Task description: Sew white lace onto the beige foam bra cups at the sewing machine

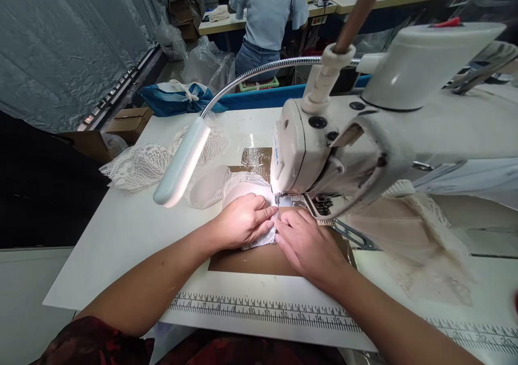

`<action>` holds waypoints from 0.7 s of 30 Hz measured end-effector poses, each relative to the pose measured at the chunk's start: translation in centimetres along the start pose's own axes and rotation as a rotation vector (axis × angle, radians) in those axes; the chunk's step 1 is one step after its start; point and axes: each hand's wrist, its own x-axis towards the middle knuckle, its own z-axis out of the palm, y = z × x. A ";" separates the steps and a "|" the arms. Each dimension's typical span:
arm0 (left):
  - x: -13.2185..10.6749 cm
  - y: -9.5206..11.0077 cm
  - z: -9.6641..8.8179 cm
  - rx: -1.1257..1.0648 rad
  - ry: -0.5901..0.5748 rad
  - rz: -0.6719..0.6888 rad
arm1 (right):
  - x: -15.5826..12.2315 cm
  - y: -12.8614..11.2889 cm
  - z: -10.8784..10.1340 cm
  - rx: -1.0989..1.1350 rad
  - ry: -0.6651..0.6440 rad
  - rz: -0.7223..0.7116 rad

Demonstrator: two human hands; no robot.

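Observation:
A white lace bra (243,184) with moulded cups lies under the presser foot (277,198) of a sewing machine (299,143). My left hand (245,219) lies over the cup, with its fingers and thumb closed on the lace edge just in front of the needle. Close beside it, my right hand (305,241) has its fingertips together on the right edge of the same lace. The fabric under both sets of fingers is partly hidden. Beneath the work is a brown sheet (251,259) on the white table.
More white lace (141,165) trails left across the table (133,251). A lamp (182,162) on a bent neck hangs over it. Beige fabric (404,230) lies right of the machine. A ruler strip (259,308) runs along the front edge. Another person (267,19) is beyond.

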 end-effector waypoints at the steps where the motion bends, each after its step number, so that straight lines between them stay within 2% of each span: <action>1: 0.1 0.0 0.1 0.011 0.001 -0.002 | 0.0 0.0 0.0 -0.008 0.004 0.003; 8: -0.1 -0.1 0.3 0.044 0.006 -0.004 | -0.1 0.1 0.1 -0.016 0.018 -0.017; 12: -0.7 0.5 -1.7 -0.078 0.005 -0.026 | -0.5 0.6 0.4 0.016 0.044 -0.052; 14: -1.2 1.1 -3.4 -0.071 0.053 -0.113 | -0.8 1.0 0.5 0.043 0.082 -0.070; 17: -2.3 1.7 -5.8 0.076 0.113 -0.357 | -1.2 1.3 0.5 0.104 0.192 -0.089; 19: -3.1 1.8 -6.8 0.138 0.064 -0.506 | -1.3 1.3 0.2 0.134 0.260 -0.110; 21: -3.9 1.6 -7.3 0.174 -0.052 -0.648 | -1.4 1.2 -0.2 0.155 0.326 -0.137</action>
